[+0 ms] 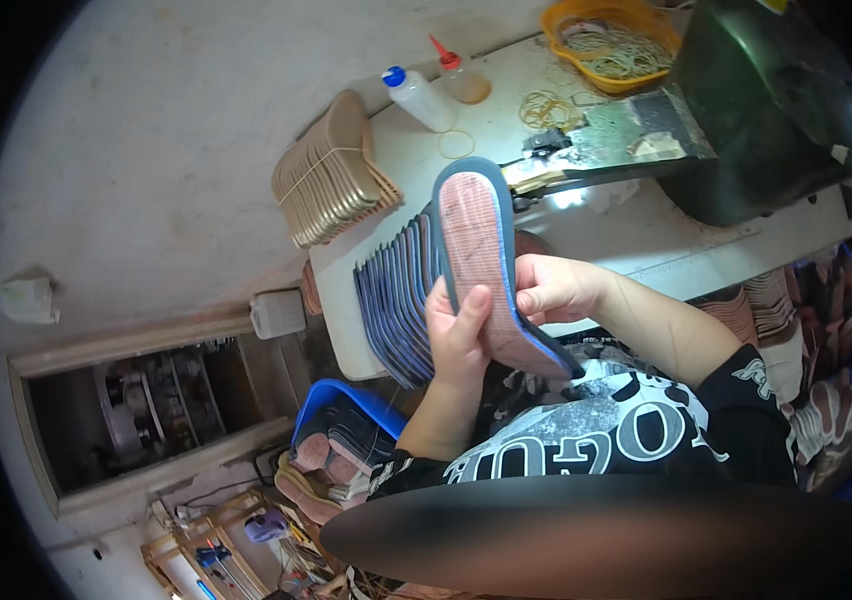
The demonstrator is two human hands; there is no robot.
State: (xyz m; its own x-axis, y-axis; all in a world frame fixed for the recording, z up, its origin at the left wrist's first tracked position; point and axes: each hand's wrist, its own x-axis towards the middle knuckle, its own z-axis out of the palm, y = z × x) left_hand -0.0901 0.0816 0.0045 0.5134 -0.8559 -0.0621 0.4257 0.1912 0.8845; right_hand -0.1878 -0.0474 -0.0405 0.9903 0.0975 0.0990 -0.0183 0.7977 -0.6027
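Both hands grip a shoe insole (476, 225), pinkish woven on its face with a dark blue-grey rim. It is held tilted over the near side of the table, its rounded end pointing away from me. My left hand (458, 335) wraps the insole's left edge, thumb pressed on the woven face. On the opposite edge, my right hand (556, 290) has its fingers closed around the rim. Just left of the held piece, a row of dark blue insoles (391, 295) leans together on the table. Behind that row sits a banded bundle of tan insoles (331, 185).
A dark green machine (766, 110) with a lit work area occupies the white table (606, 245). At the back are a blue-capped bottle (418, 98), a red-tipped bottle (464, 80) and a yellow basket (561, 45) of rubber bands. A blue bin (331, 395) of insoles stands lower left.
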